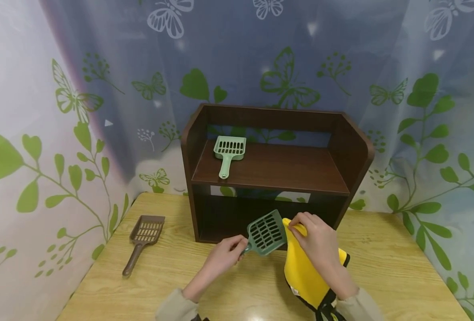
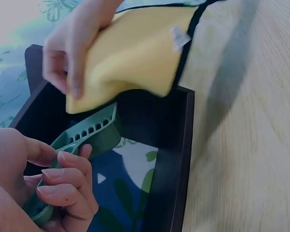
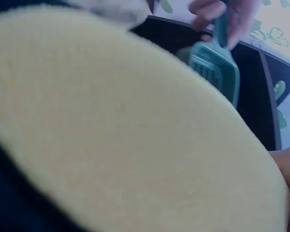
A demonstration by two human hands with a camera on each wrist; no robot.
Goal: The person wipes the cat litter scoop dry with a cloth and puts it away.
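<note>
My left hand (image 1: 226, 253) grips the handle of a dark green slotted litter scoop (image 1: 267, 232), its fingers curled round it in the left wrist view. The scoop's head points up and right, in front of the shelf's lower opening. Just right of it, my right hand (image 1: 316, 236) pinches one corner of a yellow cloth (image 1: 306, 276) with black edging. The cloth hangs down beneath that hand and fills much of the right wrist view (image 3: 135, 125). In the head view, the cloth corner is close to the scoop's edge; whether they touch I cannot tell.
A dark brown two-level shelf (image 1: 269, 167) stands at the table's back. On its upper board, at the left, lies a light green litter scoop (image 1: 230, 149). A brown litter scoop (image 1: 145, 234) lies on the wooden table (image 1: 112, 290) at the left. Patterned curtains (image 1: 237, 58) hang behind.
</note>
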